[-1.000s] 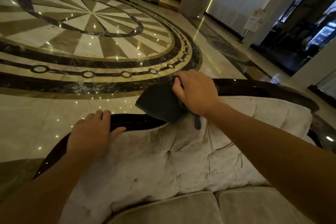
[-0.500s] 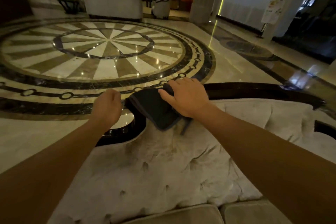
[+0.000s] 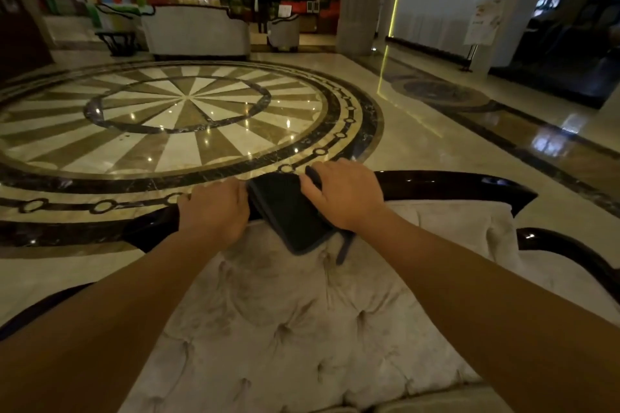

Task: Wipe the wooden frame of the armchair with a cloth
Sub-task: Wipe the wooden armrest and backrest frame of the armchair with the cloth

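The armchair's glossy dark wooden frame (image 3: 446, 185) curves along the top of a pale tufted backrest (image 3: 302, 318). A dark folded cloth (image 3: 288, 211) lies over the top rail in the middle. My right hand (image 3: 345, 194) presses on the cloth's right side, fingers curled over its far edge. My left hand (image 3: 214, 211) rests on the rail right beside the cloth's left edge, fingers hooked over the wood and touching the cloth. The rail under both hands is hidden.
Beyond the chair spreads a polished marble floor (image 3: 188, 117) with a round inlaid pattern. Pale armchairs (image 3: 198, 32) stand at the far side, a column (image 3: 359, 0) and a lit wall panel (image 3: 446, 0) to the right. The frame's right arm (image 3: 570, 248) curves down.
My left hand has slid right along the rail until it meets the cloth. My right hand with the cloth stays on the rail's middle. The camera has tilted up.
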`<control>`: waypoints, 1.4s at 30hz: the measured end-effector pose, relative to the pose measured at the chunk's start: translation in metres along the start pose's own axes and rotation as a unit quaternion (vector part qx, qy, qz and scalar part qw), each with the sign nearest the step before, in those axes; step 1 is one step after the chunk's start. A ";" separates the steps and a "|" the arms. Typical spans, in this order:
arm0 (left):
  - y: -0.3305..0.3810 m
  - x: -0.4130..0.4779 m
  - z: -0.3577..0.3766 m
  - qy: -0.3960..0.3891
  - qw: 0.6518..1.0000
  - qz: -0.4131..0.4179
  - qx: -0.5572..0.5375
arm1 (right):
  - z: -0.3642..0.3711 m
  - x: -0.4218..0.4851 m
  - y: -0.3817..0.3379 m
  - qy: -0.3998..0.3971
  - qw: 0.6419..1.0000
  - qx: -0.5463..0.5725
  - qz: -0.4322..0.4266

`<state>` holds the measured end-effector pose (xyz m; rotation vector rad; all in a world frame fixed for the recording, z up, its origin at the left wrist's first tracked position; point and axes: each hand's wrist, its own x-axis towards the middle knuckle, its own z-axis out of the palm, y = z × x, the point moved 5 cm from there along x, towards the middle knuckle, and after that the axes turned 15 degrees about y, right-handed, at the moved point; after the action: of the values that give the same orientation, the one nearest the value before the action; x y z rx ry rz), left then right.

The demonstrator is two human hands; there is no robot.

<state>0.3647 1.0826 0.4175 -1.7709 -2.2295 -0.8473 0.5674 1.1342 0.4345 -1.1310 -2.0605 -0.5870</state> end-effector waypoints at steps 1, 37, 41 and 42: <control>0.002 0.000 0.000 0.009 1.000 0.008 0.002 | -0.001 -0.002 0.007 0.007 1.000 -0.003 0.004; 0.410 -0.016 0.143 -0.015 0.976 0.196 0.090 | -0.014 -0.122 0.387 -0.058 0.978 0.102 0.173; 0.429 -0.014 0.154 -0.030 0.979 0.189 0.069 | -0.008 -0.151 0.428 -0.071 0.965 0.148 0.204; 0.434 -0.015 0.157 -0.030 0.979 0.194 0.061 | -0.007 -0.164 0.441 -0.082 0.954 0.156 0.242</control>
<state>0.8080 1.2105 0.4219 -2.0940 -1.8269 -0.5683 1.0081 1.2689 0.3387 -1.4551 -1.8228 0.0741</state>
